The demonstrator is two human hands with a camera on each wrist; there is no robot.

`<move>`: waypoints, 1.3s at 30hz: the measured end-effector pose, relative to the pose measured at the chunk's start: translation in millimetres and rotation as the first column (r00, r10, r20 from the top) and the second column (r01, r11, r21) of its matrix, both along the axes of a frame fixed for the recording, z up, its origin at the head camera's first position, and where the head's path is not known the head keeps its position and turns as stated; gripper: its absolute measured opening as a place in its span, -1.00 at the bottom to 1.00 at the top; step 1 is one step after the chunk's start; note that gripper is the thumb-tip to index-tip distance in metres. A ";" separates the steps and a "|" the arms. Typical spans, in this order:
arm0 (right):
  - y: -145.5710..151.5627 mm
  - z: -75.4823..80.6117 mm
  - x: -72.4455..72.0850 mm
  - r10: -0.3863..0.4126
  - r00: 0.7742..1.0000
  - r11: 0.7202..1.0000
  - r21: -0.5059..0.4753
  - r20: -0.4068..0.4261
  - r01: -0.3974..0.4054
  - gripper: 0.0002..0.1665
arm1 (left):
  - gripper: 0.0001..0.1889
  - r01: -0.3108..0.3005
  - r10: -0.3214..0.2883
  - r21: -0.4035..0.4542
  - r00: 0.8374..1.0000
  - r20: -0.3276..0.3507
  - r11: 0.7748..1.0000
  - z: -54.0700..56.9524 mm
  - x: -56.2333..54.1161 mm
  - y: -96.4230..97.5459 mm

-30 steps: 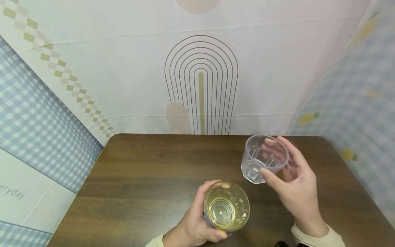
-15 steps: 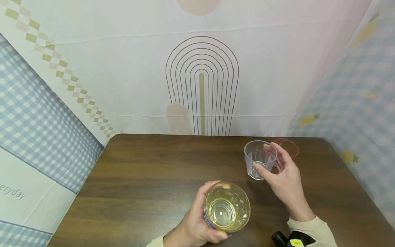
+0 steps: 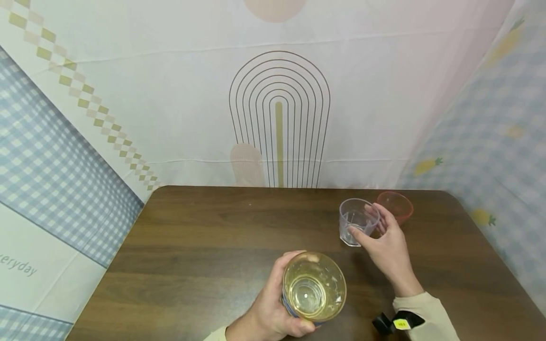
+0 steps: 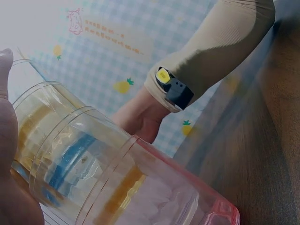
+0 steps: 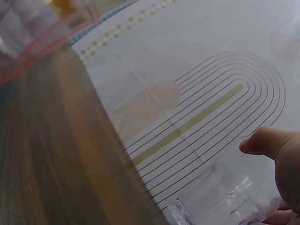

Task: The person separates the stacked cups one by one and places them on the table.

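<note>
My left hand (image 3: 270, 303) grips a stack of nested see-through plastic cups (image 4: 117, 178), with a yellow-tinted cup (image 3: 334, 279) on top in the head view. Seen from the left wrist, the stack leans sideways and ends in a pink-red cup (image 4: 220, 213). Toward the back right of the table, my right hand (image 3: 388, 251) holds a clear faceted cup (image 3: 356, 227), upright, thumb on its near side and fingers on the right. Just behind those fingers stands a red see-through cup (image 3: 403, 203), partly covered by them in the head view.
A brown wooden table (image 3: 192, 246) lies under both hands. Its back edge meets a pale printed cloth (image 3: 179, 104). Blue checked cloth (image 3: 490, 161) hangs along the right side, and more of it on the left. A black band (image 3: 409, 319) circles the right sleeve.
My right hand has moved forward, away from me, and slightly left with the clear cup, lowering it toward the table. More of the red cup now shows. The left hand stays still with its stack.
</note>
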State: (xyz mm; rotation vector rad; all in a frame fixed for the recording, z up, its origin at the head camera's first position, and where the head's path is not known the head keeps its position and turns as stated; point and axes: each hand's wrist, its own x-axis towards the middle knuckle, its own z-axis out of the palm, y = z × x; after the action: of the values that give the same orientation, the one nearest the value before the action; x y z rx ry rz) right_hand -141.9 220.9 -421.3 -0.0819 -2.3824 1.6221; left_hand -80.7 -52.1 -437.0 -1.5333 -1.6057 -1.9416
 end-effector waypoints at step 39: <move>6.2 -40.8 -34.1 0.051 0.984 0.996 -0.087 0.173 -0.036 0.20 | 0.07 0.013 -0.013 0.008 0.998 -0.064 1.000 -7.3 -7.1 0.7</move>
State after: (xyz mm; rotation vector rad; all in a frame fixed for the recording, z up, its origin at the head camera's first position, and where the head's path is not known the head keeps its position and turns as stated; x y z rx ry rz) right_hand -176.0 227.1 -462.2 -0.1970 -2.4586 1.8044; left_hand -87.7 -51.3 -444.4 -1.5900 -1.5633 -1.8834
